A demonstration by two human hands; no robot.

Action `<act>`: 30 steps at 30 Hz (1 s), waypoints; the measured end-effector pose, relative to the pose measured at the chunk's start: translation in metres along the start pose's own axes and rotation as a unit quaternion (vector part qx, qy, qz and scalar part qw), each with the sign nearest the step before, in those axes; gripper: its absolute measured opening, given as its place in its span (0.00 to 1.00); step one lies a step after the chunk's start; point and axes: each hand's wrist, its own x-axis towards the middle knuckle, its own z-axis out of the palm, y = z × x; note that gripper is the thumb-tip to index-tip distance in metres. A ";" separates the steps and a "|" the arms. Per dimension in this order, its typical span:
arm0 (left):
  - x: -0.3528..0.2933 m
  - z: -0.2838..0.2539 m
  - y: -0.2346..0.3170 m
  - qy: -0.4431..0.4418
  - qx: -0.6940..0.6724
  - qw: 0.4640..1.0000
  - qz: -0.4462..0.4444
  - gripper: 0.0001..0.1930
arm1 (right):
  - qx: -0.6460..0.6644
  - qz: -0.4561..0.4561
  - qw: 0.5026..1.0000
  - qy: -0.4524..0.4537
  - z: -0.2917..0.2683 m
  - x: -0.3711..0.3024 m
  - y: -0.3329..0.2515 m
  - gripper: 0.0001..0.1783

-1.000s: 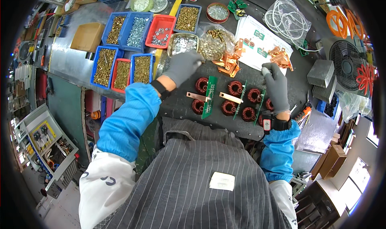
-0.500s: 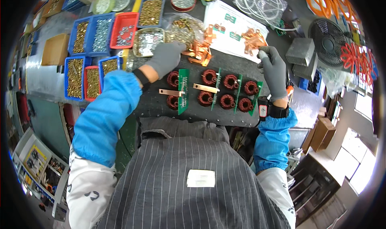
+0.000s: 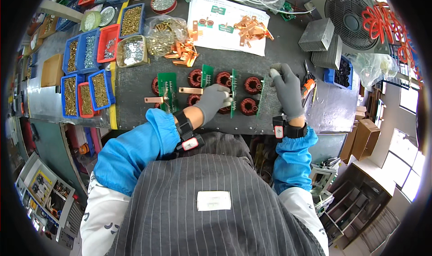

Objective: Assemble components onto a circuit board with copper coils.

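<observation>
My gloves are grey: left grip [image 3: 215, 102], right grip [image 3: 285, 89]. My sleeves [image 3: 135, 150] are bright blue, my apron [image 3: 211, 197] dark grey with thin pale stripes. The circuit boards [image 3: 167, 86] are green, the toroidal coils [image 3: 252, 84] reddish-brown, and the copper strips [image 3: 252, 29] orange. At upper left, the bins [image 3: 100, 89] are blue and red. The table [image 3: 130, 107] is dark grey.

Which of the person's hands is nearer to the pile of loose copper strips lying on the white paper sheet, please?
Right. The right hand rests on a green board's edge just below and right of the copper strips. The left hand sits lower and further left, among the copper coils.
</observation>
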 end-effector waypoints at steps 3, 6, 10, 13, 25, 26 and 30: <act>0.009 0.005 -0.018 0.095 0.062 0.994 -0.004 0.14 | 0.000 -0.010 1.000 -0.016 -0.008 0.005 0.020 0.10; 0.016 0.008 -0.029 0.116 0.065 0.991 0.021 0.11 | -0.001 -0.024 0.999 -0.026 -0.014 0.013 0.037 0.10; 0.021 0.014 -0.025 0.104 0.147 0.980 0.083 0.09 | -0.018 -0.040 0.998 -0.050 -0.018 0.028 0.047 0.10; 0.020 0.015 -0.021 0.108 0.201 0.969 0.092 0.09 | -0.017 -0.053 0.997 -0.063 -0.018 0.039 0.048 0.11; 0.014 0.017 -0.023 0.121 0.226 0.958 0.127 0.08 | -0.054 -0.068 0.996 -0.030 -0.015 0.130 0.093 0.11; 0.014 0.015 -0.026 0.124 0.236 0.954 0.134 0.09 | -0.056 -0.071 0.995 -0.034 -0.012 0.144 0.099 0.11; 0.013 0.011 -0.028 0.124 0.301 0.940 0.105 0.12 | -0.163 -0.057 0.985 0.028 -0.001 0.185 0.107 0.12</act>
